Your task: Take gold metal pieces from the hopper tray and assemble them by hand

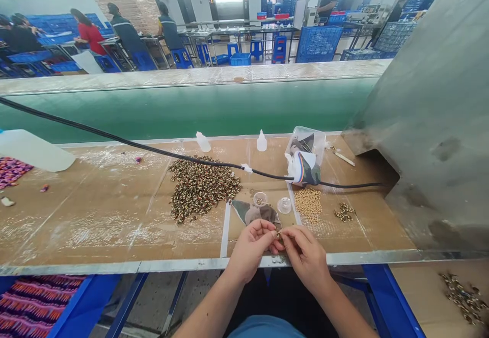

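My left hand (pixel 252 246) and my right hand (pixel 307 256) meet at the table's front edge, fingertips nearly touching. Both are closed in a pinch around a small gold-and-dark piece (pixel 278 235), mostly covered by the fingers. Just beyond them lies a camouflage cloth (pixel 244 212) with a small round clear dish (pixel 260 199) at its far side. A second clear dish (pixel 284 205) is to the right of it. Farther left spreads a large heap of small gold-and-dark pieces (pixel 202 187). Round tan beads (pixel 307 203) lie right of the dishes, and a few gold pieces (pixel 344 211) beyond those.
A black cable (pixel 114 141) crosses above the cardboard-covered table. Two white squeeze bottles (pixel 262 141) and a clear bin (pixel 319 141) with cloth stand at the back. A metal housing (pixel 431 124) blocks the right. Behind runs a green belt (pixel 191 108); people sit farther off.
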Motion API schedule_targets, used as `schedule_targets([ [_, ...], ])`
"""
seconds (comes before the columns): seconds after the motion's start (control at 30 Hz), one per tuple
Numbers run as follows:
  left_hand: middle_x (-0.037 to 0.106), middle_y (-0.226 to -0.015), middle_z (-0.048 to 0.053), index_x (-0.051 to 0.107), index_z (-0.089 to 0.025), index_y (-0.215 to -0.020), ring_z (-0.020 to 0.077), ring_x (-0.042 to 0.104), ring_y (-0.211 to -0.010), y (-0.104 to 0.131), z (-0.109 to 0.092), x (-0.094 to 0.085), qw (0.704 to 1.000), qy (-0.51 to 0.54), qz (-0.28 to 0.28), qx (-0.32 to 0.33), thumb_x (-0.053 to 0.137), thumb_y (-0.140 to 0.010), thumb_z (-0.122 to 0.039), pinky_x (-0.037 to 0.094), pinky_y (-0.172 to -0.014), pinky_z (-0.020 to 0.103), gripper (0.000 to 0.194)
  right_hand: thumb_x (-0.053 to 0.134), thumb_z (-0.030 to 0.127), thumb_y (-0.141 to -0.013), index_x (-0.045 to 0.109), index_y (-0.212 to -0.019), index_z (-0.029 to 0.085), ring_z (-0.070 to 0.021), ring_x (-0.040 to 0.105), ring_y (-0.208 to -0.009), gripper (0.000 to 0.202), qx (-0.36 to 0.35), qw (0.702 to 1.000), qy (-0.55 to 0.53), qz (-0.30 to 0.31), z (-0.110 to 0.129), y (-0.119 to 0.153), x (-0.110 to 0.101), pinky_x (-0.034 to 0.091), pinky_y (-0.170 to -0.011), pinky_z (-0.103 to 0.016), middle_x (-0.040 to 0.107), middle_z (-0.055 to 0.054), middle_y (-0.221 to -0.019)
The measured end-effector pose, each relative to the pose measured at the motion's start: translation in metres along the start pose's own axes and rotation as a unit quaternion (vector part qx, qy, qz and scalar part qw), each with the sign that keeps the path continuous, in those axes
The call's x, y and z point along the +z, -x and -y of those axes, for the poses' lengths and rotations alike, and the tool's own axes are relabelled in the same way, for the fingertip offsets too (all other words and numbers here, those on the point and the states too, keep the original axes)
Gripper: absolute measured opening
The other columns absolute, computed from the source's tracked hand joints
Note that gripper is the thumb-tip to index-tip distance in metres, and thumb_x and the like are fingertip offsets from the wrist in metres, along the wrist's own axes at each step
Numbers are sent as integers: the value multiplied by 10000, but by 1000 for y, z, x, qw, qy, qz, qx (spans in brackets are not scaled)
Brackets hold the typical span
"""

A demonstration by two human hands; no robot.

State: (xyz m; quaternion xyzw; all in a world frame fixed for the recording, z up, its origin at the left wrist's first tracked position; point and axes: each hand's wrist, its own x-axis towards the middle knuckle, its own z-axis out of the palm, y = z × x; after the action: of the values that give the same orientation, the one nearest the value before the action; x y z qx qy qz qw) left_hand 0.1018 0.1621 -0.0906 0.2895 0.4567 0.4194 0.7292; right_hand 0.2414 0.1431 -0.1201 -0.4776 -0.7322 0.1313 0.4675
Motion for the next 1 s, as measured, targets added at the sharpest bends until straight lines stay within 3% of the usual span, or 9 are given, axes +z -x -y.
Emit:
schedule_targets([
  [0.17, 601, -574, 38, 514, -111, -798, 107, 564, -540, 0, 2, -3, 1000, -11, 0, 1, 717, -632, -307, 425, -538, 199, 327, 462, 197, -927, 591, -888, 178, -126, 598, -750, 136, 25, 999, -25, 6, 1, -2, -1, 494, -668, -222, 599, -48, -835],
  [0.33, 598, -581, 36, 514, -114, -786, 109, 564, -537, 0, -1, -1, 1000, -7, 1, -7, 744, -597, -332, 419, -529, 197, 369, 491, 202, -907, 612, -823, 176, -102, 570, -611, 149, 55, 996, -69, 6, 2, -6, -1, 468, -534, -192, 600, -35, -780],
  [0.53, 591, -565, 30, 506, -118, -790, 113, 564, -532, -1, 3, 0, 1000, -23, -8, 13, 735, -611, -351, 425, -529, 203, 372, 480, 195, -914, 605, -871, 172, -127, 602, -726, 135, 32, 999, -28, -4, 1, -2, -1, 495, -645, -221, 608, -48, -817],
  [0.8, 590, -570, 27, 511, -119, -778, 112, 567, -536, 0, 1, -1, 1000, -30, -5, 2, 735, -609, -345, 427, -530, 205, 361, 467, 168, -920, 593, -898, 175, -122, 602, -732, 128, -13, 1000, -20, 18, -1, -5, -5, 497, -647, -221, 612, -45, -821],
  [1.0, 595, -577, 29, 517, -118, -786, 112, 568, -541, -1, 1, -1, 1000, -25, -4, 5, 731, -618, -346, 429, -536, 204, 355, 508, 138, -898, 607, -934, 181, -114, 605, -742, 114, -13, 999, -33, -1, -3, -3, -4, 502, -656, -210, 613, -43, -844],
])
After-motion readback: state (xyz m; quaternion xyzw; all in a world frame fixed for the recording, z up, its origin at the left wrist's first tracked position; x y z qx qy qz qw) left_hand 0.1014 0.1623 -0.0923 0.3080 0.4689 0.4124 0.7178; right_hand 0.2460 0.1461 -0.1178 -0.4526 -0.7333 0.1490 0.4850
